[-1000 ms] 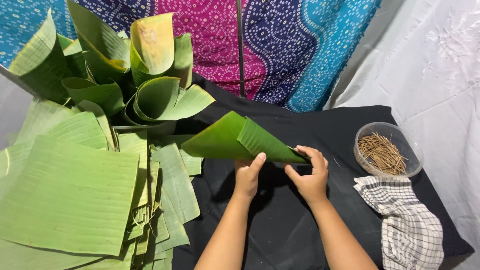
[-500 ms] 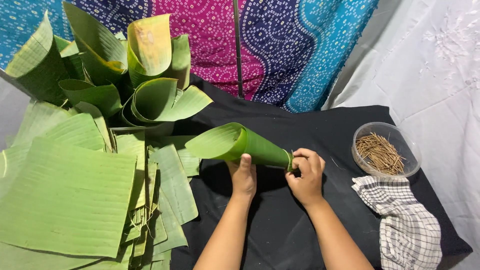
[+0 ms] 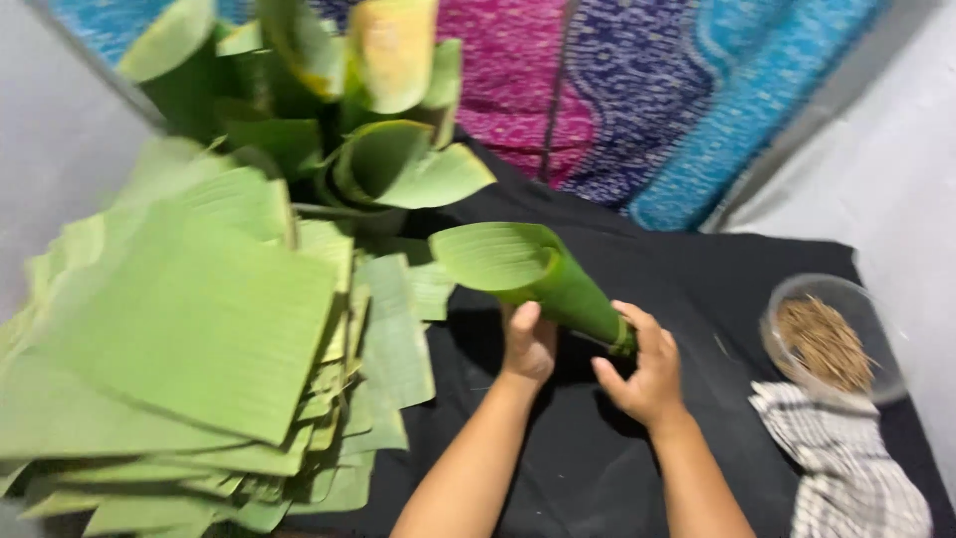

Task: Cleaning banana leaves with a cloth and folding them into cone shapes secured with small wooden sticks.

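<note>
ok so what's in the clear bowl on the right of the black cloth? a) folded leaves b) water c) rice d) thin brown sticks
d: the clear bowl holds a heap of thin brown sticks, and it sits just above the checked cloth, off to the right of the hands rolling the leaf cone.

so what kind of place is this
Probably a home workspace for making leaf cones: a black cloth work surface, stacked banana leaves, finished cones, a bowl of sticks, patterned fabric behind.
</note>
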